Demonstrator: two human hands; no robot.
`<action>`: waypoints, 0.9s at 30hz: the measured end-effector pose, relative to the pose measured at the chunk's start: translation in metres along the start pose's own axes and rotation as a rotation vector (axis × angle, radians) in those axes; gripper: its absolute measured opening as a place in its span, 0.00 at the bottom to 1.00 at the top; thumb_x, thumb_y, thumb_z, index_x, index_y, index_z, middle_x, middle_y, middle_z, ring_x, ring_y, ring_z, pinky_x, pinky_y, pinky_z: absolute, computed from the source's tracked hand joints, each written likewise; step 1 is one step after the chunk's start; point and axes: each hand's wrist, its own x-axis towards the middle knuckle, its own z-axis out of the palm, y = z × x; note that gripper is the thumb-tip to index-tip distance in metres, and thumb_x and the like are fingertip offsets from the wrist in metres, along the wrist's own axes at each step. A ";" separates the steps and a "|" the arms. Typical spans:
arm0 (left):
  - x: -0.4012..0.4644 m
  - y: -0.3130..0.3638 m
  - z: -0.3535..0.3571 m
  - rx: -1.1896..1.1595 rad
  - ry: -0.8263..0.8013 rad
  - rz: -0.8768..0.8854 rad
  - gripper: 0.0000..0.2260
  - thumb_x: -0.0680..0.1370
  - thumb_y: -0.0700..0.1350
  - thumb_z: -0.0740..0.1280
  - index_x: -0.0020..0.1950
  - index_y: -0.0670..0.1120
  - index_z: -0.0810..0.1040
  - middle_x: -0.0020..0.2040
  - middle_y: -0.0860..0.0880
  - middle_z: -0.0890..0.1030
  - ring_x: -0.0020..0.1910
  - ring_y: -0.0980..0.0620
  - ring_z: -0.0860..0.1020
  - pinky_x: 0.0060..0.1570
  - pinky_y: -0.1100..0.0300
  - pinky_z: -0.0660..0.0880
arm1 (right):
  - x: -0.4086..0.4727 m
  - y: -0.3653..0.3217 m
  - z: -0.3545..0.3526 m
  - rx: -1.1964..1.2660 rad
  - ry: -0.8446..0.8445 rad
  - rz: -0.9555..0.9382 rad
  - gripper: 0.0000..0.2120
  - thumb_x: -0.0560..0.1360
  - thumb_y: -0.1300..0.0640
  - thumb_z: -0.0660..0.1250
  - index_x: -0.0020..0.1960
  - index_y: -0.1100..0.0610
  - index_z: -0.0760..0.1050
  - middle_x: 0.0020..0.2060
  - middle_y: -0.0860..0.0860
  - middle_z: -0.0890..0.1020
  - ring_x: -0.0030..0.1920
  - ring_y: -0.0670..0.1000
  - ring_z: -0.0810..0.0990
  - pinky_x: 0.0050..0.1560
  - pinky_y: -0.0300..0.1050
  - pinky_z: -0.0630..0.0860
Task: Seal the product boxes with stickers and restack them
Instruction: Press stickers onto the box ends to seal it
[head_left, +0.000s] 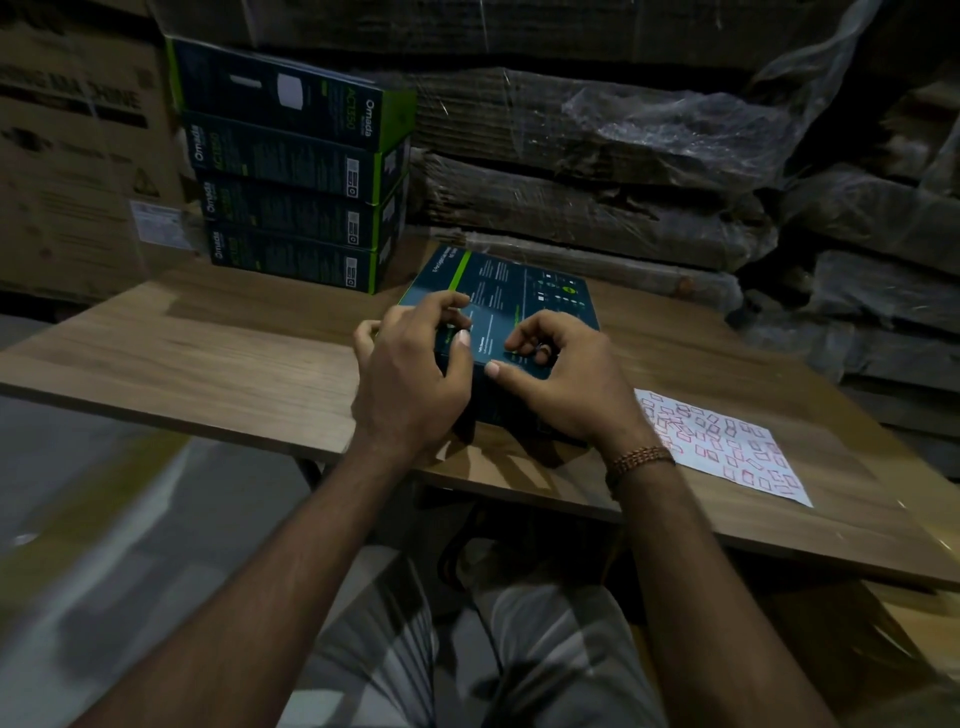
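A: What have I got in front of me?

B: I see a dark box (511, 301) lying flat on the table (208, 343), near its front edge, with printed text and a green stripe on its upper face. Both hands are on its near end.

A: How is the left hand (410, 374) set?

B: Its fingers are curled over the box's near left corner, thumb laid along the near face. I'd call that a grip on the box.

A: And the right hand (561, 384)?

B: Fingers bent, thumb tip pressing at the box's top near edge, index finger curled down just beyond it. It's clamped on the box there. I can't tell whether a sticker is under the thumb; it's too dark and small. A beaded bracelet (639, 460) sits on that wrist.

A: Where are the stickers?

B: A white sheet (727, 447) with many small red-outlined stickers lies flat on the table just right of the right wrist, apart from the box.

A: Other boxes?

B: A stack (296, 182) of four like boxes stands at the table's far left, well apart from the one I'm holding. The top one is turned slightly askew on the three below.

A: Behind all that?

B: Brown cartons (78, 156) on the left, plastic-wrapped flattened cardboard (597, 171) across the back and right.
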 end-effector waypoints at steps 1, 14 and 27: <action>0.000 0.000 0.000 0.001 -0.001 0.001 0.16 0.83 0.51 0.64 0.71 0.56 0.74 0.59 0.58 0.82 0.60 0.58 0.75 0.72 0.43 0.63 | 0.000 0.000 -0.001 -0.003 -0.005 -0.001 0.15 0.73 0.47 0.81 0.54 0.48 0.80 0.52 0.45 0.81 0.47 0.42 0.76 0.45 0.33 0.72; 0.000 0.001 -0.001 0.000 -0.002 0.002 0.17 0.83 0.52 0.62 0.71 0.55 0.75 0.59 0.58 0.82 0.61 0.58 0.76 0.73 0.44 0.62 | 0.000 0.001 -0.004 0.061 -0.020 0.028 0.13 0.74 0.43 0.80 0.52 0.46 0.81 0.49 0.45 0.82 0.46 0.43 0.77 0.44 0.36 0.74; -0.001 0.002 -0.002 0.009 -0.007 0.009 0.16 0.83 0.51 0.63 0.71 0.56 0.74 0.59 0.59 0.82 0.61 0.59 0.75 0.73 0.46 0.62 | 0.021 -0.030 -0.009 0.214 -0.143 0.420 0.09 0.69 0.55 0.83 0.44 0.49 0.84 0.48 0.46 0.86 0.53 0.50 0.83 0.56 0.57 0.85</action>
